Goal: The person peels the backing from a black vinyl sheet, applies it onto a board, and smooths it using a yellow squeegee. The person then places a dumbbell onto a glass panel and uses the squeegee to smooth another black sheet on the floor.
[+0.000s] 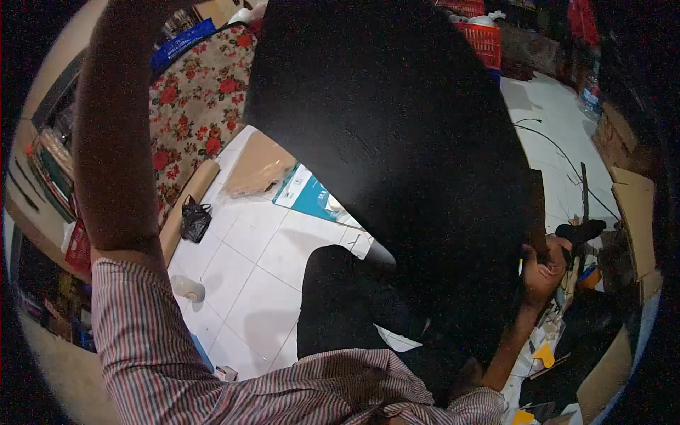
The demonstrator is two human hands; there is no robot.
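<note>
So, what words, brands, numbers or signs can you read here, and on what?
None reads clearly.
Blue packet: white lettering, too small and blurred.
Teal-and-white packet: white letters, too blurred.
White patch: a dark mark; I can't tell whether it's a sign.
Clear plastic bottle: label too blurred.
Black sheet: no readable text.

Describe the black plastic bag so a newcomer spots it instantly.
Find the rose-patterned cloth, then the long brown roll along its edge. Beside that roll, on white tiles, sits the bag: small, black and crumpled, unlike the big black sheet.
</note>
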